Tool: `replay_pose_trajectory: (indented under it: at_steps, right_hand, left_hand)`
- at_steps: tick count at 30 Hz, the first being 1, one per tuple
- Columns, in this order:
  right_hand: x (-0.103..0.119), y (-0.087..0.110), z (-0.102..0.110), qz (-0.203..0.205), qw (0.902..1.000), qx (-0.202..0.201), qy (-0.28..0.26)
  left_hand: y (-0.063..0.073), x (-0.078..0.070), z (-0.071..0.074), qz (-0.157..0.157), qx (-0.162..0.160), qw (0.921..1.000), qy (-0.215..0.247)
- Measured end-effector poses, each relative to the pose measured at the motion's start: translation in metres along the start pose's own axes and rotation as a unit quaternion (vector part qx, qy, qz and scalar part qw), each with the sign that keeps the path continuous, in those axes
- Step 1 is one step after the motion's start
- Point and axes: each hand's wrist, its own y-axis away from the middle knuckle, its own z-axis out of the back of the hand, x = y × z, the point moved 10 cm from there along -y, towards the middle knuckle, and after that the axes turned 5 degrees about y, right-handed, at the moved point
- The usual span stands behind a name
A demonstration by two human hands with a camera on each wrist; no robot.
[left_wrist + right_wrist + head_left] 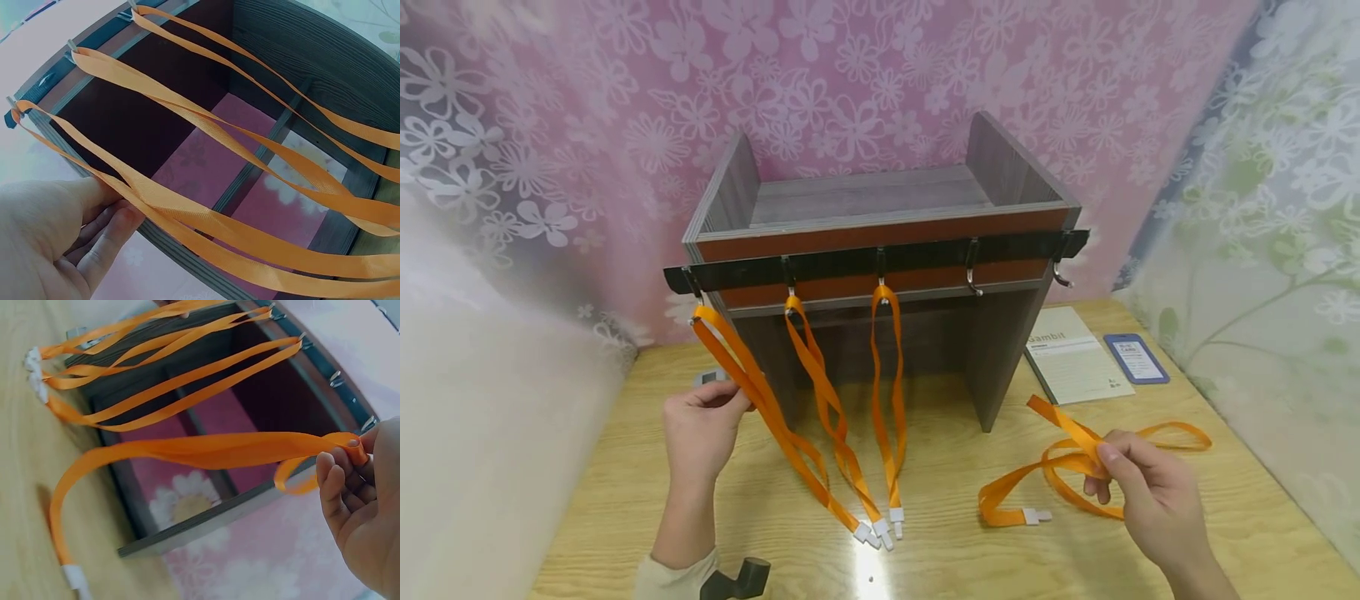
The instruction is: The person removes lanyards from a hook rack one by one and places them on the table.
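Three orange lanyards with white plastic clips hang from the hooks of a black rail [835, 265]. My left hand [703, 429] pinches the strap of the leftmost lanyard [767, 404], below its hook; in the left wrist view the fingertips [128, 215] meet at the strap's edge. The middle lanyard [826, 392] and the third lanyard [898, 408] hang beside it. On the right, my right hand [1157, 492] holds another orange lanyard [212, 450] between thumb and fingers. Its strap end sticks up past the thumb, and its white clip [1033, 517] lies low near the tabletop.
The rail runs along the front of a grey wooden shelf [880, 196]. Two bare hooks, the fourth hook [973, 279] and the end hook [1060, 273], are on the right. A notebook [1071, 358] and a blue card holder [1137, 358] lie at the back right.
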Motion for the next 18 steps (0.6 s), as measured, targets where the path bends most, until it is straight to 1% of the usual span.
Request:
replay_pose_trajectory:
  at_steps: [3,4,5,6,8,10,11,13,15,18]
  right_hand:
    - [-0.008,0.008,0.001,-0.014,0.9996,0.007,0.022]
    - [-0.011,0.009,0.002,-0.019,0.9986,0.009,0.048]
    - [-0.013,0.010,0.003,-0.027,0.9960,0.010,0.084]
    - [-0.016,0.011,0.004,-0.037,0.9919,0.011,0.121]
    - [-0.021,0.014,0.004,-0.058,0.9805,0.016,0.187]
    - [-0.026,0.018,0.005,-0.072,0.9680,0.023,0.239]
    - [-0.029,0.020,0.004,-0.077,0.9646,0.029,0.250]
    - [-0.036,0.026,0.002,-0.080,0.9644,0.040,0.249]
    - [-0.044,0.032,-0.001,-0.089,0.9612,0.056,0.255]
    - [-0.057,0.041,-0.002,-0.120,0.9552,0.069,0.261]
  left_hand:
    - [0.000,0.000,-0.001,-0.001,0.000,1.0000,0.002]
    - [0.000,0.000,-0.001,-0.001,-0.001,1.0000,0.001]
    - [-0.001,-0.001,-0.002,-0.004,-0.001,1.0000,0.003]
    - [-0.001,-0.003,-0.003,-0.007,-0.001,1.0000,0.005]
    - [-0.001,-0.005,-0.004,-0.010,0.000,0.9999,0.008]
    - [-0.001,-0.006,-0.004,-0.008,0.000,0.9999,0.009]
    - [-0.001,-0.006,-0.004,-0.006,0.000,0.9999,0.010]
    - [0.001,-0.005,-0.003,0.000,0.000,1.0000,0.006]
    - [0.003,-0.005,-0.002,0.002,-0.001,1.0000,0.001]
    - [0.004,-0.004,-0.002,-0.004,0.000,1.0000,-0.005]
